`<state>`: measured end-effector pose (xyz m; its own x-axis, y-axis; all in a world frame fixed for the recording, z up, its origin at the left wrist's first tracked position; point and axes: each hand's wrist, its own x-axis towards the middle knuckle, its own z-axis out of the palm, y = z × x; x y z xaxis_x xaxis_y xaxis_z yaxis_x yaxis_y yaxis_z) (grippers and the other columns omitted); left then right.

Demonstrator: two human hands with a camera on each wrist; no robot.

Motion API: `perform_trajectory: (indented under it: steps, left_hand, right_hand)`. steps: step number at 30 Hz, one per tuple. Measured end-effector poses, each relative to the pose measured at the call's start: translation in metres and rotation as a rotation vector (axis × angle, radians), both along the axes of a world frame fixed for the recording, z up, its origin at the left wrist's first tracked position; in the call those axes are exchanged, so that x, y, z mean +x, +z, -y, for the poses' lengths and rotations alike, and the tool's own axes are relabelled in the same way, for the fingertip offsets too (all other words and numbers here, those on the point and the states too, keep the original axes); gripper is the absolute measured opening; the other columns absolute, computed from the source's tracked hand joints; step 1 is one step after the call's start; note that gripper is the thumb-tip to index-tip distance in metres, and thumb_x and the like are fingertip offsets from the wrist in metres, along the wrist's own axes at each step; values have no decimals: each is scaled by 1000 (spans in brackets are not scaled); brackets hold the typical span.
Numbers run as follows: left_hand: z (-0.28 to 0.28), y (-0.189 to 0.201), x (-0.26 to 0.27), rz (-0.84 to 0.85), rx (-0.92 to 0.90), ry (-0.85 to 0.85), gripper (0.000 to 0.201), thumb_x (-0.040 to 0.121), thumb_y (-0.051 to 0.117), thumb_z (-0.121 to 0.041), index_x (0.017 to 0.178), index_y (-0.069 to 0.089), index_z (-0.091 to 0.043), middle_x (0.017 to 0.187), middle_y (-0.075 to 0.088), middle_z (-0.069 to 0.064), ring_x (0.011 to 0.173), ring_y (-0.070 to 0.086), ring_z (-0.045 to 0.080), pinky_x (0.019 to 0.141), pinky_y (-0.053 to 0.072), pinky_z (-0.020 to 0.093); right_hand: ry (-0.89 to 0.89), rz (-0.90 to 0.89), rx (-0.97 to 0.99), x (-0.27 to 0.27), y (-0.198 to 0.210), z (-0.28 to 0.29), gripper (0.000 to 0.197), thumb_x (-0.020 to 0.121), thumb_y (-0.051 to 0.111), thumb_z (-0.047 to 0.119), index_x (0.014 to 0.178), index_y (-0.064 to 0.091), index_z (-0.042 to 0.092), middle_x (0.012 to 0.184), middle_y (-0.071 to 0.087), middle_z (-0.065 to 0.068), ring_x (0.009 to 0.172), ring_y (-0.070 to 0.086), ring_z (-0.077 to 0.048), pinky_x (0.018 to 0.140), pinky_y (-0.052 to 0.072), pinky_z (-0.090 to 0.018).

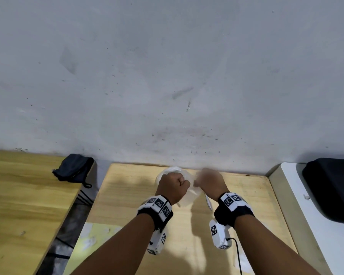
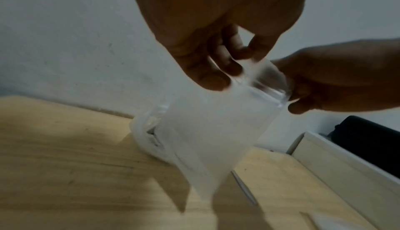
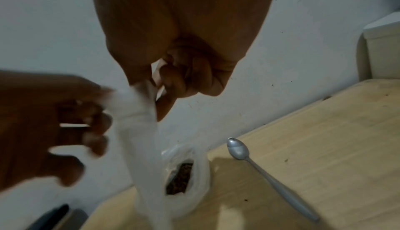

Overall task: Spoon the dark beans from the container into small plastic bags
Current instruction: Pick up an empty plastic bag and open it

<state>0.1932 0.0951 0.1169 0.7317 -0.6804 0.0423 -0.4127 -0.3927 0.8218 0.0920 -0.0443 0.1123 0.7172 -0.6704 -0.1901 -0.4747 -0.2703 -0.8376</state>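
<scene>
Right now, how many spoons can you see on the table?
1. The spoon lies on the wooden table, right of the bean container, untouched by either hand. Others may be hidden.

small plastic bag (image 2: 207,131): clear, hanging, mouth held | dark beans (image 3: 179,179): in bag-lined container (on table)

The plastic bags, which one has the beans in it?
The bag standing on the table by the wall, with dark beans showing inside. The small bag held up by both hands looks empty.

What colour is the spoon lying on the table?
Silver-grey metal; the spoon shows best in the right wrist view.
</scene>
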Motion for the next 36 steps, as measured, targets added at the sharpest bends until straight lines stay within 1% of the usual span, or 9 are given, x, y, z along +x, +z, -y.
perform_trajectory:
  steps: [3, 5, 7, 18, 23, 27, 30, 33, 36]
  left_hand:
    - [-7, -5, -1, 108, -11, -36, 65, 55, 77, -61, 103, 55, -24, 102, 54, -11, 91, 52, 0, 79, 46, 19]
    - [-10, -9, 1, 181, 119, -126, 116, 39, 75, -73, 136, 34, -24, 133, 44, -8, 120, 44, 9, 99, 42, 27]
    - [-10, -12, 4, 240, 236, -192, 135, 35, 75, -74, 146, 18, -21, 142, 39, -4, 129, 39, 14, 106, 38, 35]
    - [-10, -22, 12, 331, 309, -414, 123, 48, 81, -50, 147, 16, -18, 143, 34, 1, 132, 31, 20, 108, 35, 39]
    - [-8, -26, 11, 315, 309, -407, 123, 56, 82, -40, 150, 9, -13, 149, 30, 2, 139, 26, 20, 112, 30, 35]
    - [-7, -30, 9, 257, 255, -354, 110, 54, 78, -56, 144, 28, -19, 143, 38, -3, 133, 32, 16, 112, 32, 37]
    - [-6, -39, 11, 213, 233, -341, 89, 61, 74, -54, 136, 41, -20, 134, 46, -6, 128, 39, 14, 106, 37, 37]
    - [-6, -44, 12, 169, 254, -325, 83, 67, 76, -48, 138, 40, -20, 138, 45, -5, 131, 38, 13, 110, 34, 34]
    - [-8, -49, 17, 65, 259, -218, 82, 66, 78, -46, 137, 41, -27, 138, 48, -9, 126, 46, 11, 104, 40, 28]
  right_hand:
    - [-9, 104, 208, 2, 4, 0, 23, 73, 71, 1, 74, 55, 16, 56, 48, -3, 49, 41, -15, 53, 35, -24]
    - [-8, 122, 324, 3, 7, 1, 25, 78, 70, -1, 74, 52, 15, 58, 43, -8, 46, 34, -15, 47, 29, -20]
    - [25, 83, 391, 2, 11, 3, 23, 82, 67, 2, 72, 54, 18, 56, 40, -5, 45, 30, -14, 45, 22, -19]
    - [179, -124, 374, 1, 8, 1, 27, 85, 49, -7, 96, 70, 5, 55, 49, 9, 41, 32, -12, 47, 19, -21]
    - [262, -74, 8, 12, -12, 1, 59, 83, 43, 0, 73, 72, 49, 84, 45, -10, 67, 45, -18, 58, 34, -16]
    - [272, -152, -35, 12, 1, -8, 19, 59, 45, 49, 59, 63, 55, 82, 52, -15, 63, 46, -18, 59, 33, -22]
    - [223, -205, -35, 11, 3, -11, 19, 63, 56, 49, 50, 55, 62, 98, 57, -18, 64, 51, -15, 57, 35, -22]
    - [196, -185, 52, 8, -12, -8, 26, 73, 65, 36, 54, 64, 54, 121, 61, -24, 60, 54, 0, 53, 38, -12]
    - [43, -82, 258, 0, -21, -3, 8, 85, 73, 22, 82, 77, 28, 84, 68, -6, 46, 47, -4, 47, 37, -15]
